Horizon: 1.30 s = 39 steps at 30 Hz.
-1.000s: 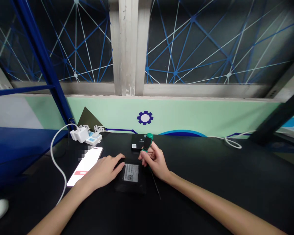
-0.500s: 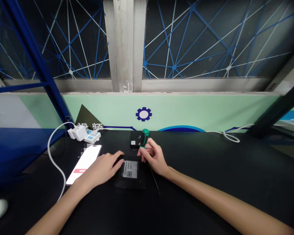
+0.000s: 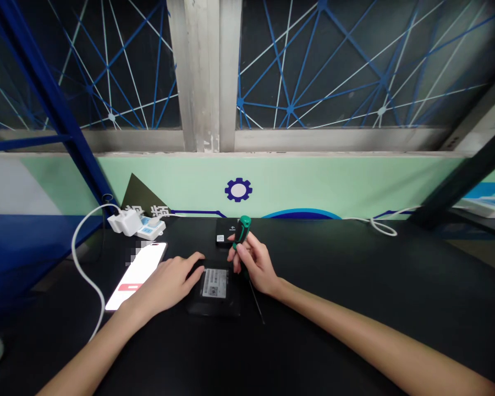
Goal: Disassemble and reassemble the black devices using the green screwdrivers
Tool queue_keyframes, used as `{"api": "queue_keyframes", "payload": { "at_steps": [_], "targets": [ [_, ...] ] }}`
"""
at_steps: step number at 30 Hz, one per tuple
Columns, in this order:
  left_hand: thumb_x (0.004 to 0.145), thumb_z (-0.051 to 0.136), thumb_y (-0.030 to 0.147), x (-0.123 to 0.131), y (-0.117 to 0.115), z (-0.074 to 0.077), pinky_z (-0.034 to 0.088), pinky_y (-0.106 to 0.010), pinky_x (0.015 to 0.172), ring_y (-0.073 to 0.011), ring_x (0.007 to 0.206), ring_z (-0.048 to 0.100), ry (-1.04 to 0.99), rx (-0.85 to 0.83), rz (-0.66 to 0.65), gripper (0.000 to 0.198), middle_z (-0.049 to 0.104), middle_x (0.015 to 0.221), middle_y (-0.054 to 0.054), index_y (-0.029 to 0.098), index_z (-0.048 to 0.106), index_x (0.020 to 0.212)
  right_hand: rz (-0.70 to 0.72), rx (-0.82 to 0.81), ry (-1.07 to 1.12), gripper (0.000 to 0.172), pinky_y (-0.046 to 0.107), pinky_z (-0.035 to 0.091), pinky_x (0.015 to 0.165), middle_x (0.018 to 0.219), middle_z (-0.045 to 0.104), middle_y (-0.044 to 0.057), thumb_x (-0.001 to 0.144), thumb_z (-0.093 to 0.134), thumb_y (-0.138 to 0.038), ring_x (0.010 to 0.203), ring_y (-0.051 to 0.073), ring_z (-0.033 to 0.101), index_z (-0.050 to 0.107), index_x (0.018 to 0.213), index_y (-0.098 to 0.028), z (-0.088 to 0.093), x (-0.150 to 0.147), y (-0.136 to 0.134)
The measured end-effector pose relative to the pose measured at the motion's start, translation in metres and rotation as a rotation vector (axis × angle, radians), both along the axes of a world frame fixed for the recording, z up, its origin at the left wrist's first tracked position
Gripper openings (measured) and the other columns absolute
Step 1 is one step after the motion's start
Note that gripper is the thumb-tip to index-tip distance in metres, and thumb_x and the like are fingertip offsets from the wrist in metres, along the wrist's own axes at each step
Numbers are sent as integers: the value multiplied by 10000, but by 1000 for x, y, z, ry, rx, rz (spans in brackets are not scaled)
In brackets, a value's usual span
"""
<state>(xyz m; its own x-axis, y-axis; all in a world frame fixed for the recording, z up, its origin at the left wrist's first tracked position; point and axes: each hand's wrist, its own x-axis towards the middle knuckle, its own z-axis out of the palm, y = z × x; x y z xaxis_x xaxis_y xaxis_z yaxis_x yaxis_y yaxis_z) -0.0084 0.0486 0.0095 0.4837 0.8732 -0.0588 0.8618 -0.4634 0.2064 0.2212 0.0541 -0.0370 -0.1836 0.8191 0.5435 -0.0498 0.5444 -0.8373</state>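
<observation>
My right hand (image 3: 256, 264) holds a screwdriver with a green and black handle (image 3: 242, 231) upright in its fingers, and the thin metal shaft (image 3: 256, 303) runs down behind the hand towards the tabletop. My left hand (image 3: 165, 283) lies with its fingertips on the left edge of a flat black case (image 3: 212, 303), which bears a white printed label. The right hand's fingers are just above that case's far edge. A smaller black box (image 3: 221, 231) with a small white label lies behind it, partly hidden by the screwdriver.
A lit smartphone (image 3: 136, 275) lies left of my left hand, its top blurred. Behind it stand a white charger (image 3: 126, 223) and a power strip (image 3: 150, 228), with a white cable (image 3: 80, 269) curving forward. The black tabletop (image 3: 355, 286) ends at a green wall; a blue metal frame (image 3: 45, 104) stands left.
The whole scene has slid slightly left and up in the view. The screwdriver has shifted a little with my right hand, and my left hand stays on the case.
</observation>
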Motion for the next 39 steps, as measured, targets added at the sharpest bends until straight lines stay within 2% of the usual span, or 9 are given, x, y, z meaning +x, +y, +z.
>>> {"api": "queue_keyframes", "payload": {
  "at_steps": [8, 14, 17, 21, 26, 32, 36, 39],
  "targets": [
    [1029, 284, 452, 2, 2, -5, 434, -341, 697, -294, 801, 692, -26, 17, 4, 398, 671, 783, -44, 280, 544, 1276, -30, -22, 10, 293, 218, 460, 455, 721, 648, 1, 977, 557, -493, 472, 95, 557, 524, 981, -201, 2, -2, 1],
    [1022, 280, 486, -1, 5, -5, 438, -337, 708, -292, 838, 678, -46, -11, -4, 431, 671, 764, -40, 271, 557, 1273, -42, -53, 18, 281, 201, 454, 446, 690, 643, -20, 951, 608, -465, 451, 81, 548, 499, 955, -206, 2, -2, 2],
    [1011, 294, 501, -3, 7, 1, 442, -337, 719, -287, 858, 673, -41, -42, -21, 445, 686, 794, -42, 269, 562, 1281, -35, -61, 27, 288, 198, 451, 441, 697, 645, -21, 946, 616, -467, 448, 77, 542, 502, 973, -204, 1, -2, 3],
    [997, 341, 493, 1, 10, 16, 444, -344, 750, -282, 869, 670, -10, -80, -50, 420, 709, 826, -33, 289, 582, 1272, -4, -43, 20, 308, 211, 456, 452, 731, 646, -7, 983, 541, -494, 464, 84, 548, 520, 1059, -196, -1, -1, 2],
    [946, 464, 438, 12, 22, 28, 416, -308, 642, -253, 752, 671, 52, -128, -72, 316, 692, 751, -24, 259, 642, 1137, -11, -13, -26, 282, 213, 441, 458, 723, 639, -2, 1008, 508, -462, 468, 86, 542, 542, 1056, -187, -1, 0, 2],
    [973, 411, 409, 12, 28, 21, 393, -299, 625, -250, 779, 665, 35, -81, -65, 269, 682, 758, -27, 254, 629, 1002, -33, -11, -51, 283, 205, 423, 454, 704, 631, -8, 1010, 501, -466, 458, 83, 527, 550, 1018, -187, 0, 0, 4],
    [991, 385, 413, 7, 22, 18, 363, -298, 611, -246, 779, 657, 11, -65, -59, 272, 662, 747, -19, 262, 611, 1009, -41, -20, -57, 310, 209, 426, 457, 699, 628, -10, 1002, 507, -491, 460, 88, 528, 557, 1034, -187, 1, 0, 3],
    [1002, 366, 427, 6, 20, 17, 357, -301, 613, -249, 782, 653, 1, -55, -60, 284, 654, 747, -17, 271, 602, 1025, -45, -33, -44, 320, 214, 426, 455, 683, 631, -8, 990, 523, -509, 458, 93, 525, 553, 973, -190, 2, 1, 2]
  ]
}}
